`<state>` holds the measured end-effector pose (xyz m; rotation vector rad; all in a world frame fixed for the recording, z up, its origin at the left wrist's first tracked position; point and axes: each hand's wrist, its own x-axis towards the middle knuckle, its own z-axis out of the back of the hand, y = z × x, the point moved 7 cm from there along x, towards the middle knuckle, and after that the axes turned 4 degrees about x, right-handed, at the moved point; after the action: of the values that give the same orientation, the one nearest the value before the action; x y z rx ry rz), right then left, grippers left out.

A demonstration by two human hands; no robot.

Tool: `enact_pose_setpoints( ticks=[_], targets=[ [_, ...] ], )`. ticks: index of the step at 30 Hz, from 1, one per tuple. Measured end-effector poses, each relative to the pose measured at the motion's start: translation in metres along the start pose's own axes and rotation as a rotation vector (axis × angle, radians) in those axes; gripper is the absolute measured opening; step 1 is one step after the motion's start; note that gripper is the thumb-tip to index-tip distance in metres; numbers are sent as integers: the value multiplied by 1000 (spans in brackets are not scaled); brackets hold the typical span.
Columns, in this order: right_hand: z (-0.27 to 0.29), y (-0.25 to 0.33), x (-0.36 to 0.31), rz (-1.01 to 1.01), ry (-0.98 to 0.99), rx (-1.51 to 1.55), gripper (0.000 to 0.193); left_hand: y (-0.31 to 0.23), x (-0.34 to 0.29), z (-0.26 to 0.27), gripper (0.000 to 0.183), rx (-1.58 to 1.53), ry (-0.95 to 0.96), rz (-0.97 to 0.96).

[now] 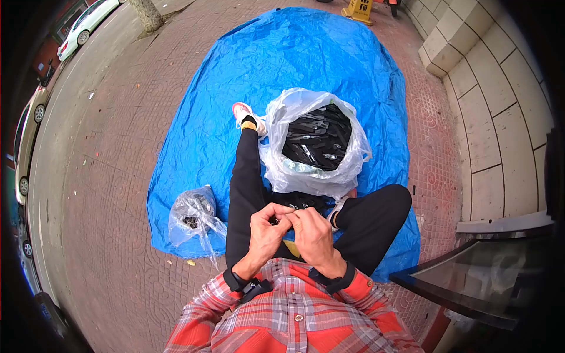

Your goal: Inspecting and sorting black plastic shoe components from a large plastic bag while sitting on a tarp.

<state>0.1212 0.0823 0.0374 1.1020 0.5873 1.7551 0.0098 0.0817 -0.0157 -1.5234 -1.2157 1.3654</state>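
Note:
My left hand [266,236] and my right hand [316,236] meet in front of my lap, thumbs and fingertips pinched together. Whatever sits between the fingertips is too small and covered to name. Just beyond them, a pile of black pieces [306,200] lies between my legs, partly hidden by my hands. Farther out stands a large, wide-mouthed whitish plastic bag [279,172], full of long, flat black pieces [315,136], some with shiny metallic parts. To the left of my leg rests a smaller clear bag [187,203] holding small dark parts, its loose end trailing toward me.
A crumpled blue tarp [282,53] is spread beneath me and the bags, over brick paving [118,176]. At right are a tiled wall [491,129] and a dark-framed glass panel [471,276]. A yellow sign [358,10] stands at the far edge; parked cars [88,25] line the left.

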Motion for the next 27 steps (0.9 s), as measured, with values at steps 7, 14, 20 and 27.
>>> enact_pose_setpoints(
  ticks=[7, 14, 20, 27],
  targets=[
    [-5, 17, -1, 274, 169, -222, 28, 9, 5, 8, 18, -192, 116, 80],
    [6, 24, 0, 366, 88, -108, 25, 7, -1, 3, 22, -344, 163, 120],
    [4, -19, 8, -242, 339, 270, 14, 8, -1, 7, 16, -234, 210, 182],
    [-23, -63, -15, -576, 473, 459, 15, -8, 2, 0, 13, 311, 79, -209]
  ],
)
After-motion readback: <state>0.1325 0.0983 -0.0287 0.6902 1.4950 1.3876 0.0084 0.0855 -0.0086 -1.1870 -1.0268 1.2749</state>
